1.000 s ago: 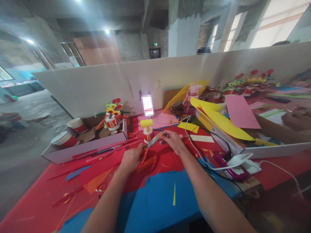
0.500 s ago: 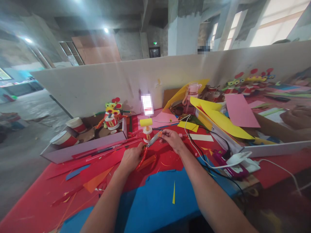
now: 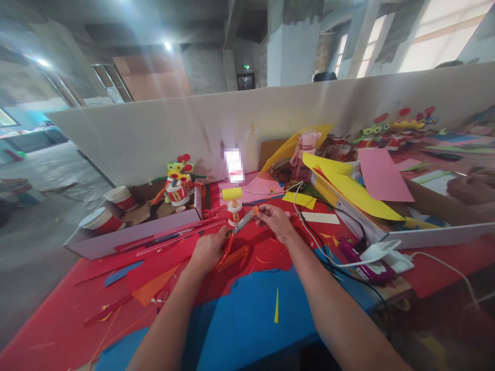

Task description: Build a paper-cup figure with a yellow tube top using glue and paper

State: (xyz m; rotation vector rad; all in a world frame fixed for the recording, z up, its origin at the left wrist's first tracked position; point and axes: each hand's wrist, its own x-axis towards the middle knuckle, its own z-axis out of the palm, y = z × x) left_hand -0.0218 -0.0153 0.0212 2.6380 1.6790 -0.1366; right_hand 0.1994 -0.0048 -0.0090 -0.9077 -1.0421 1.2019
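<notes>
My left hand (image 3: 211, 249) is closed on the red handles of a pair of scissors (image 3: 242, 223), whose blades point up and to the right. At the blade tips, my right hand (image 3: 274, 220) pinches a small piece of orange paper (image 3: 256, 211). Just behind the scissors stands a red and white paper-cup figure (image 3: 234, 212) topped by a yellow paper roll (image 3: 232, 194), with coiled paper arms at its sides. An orange paper strip (image 3: 233, 257) lies on the red paper below the scissors.
On the left, a box (image 3: 135, 234) holds paper cups (image 3: 102, 226) and a finished-looking figure (image 3: 178, 188). To the right are a box with yellow and pink paper (image 3: 386, 175), a purple power strip (image 3: 365, 265) and loose cables. Blue paper (image 3: 247, 309) covers the front. Another person's hand (image 3: 467, 186) shows far right.
My hands, the scissors and the orange paper stay almost in place. At far right, the other person's hand has shifted slightly.
</notes>
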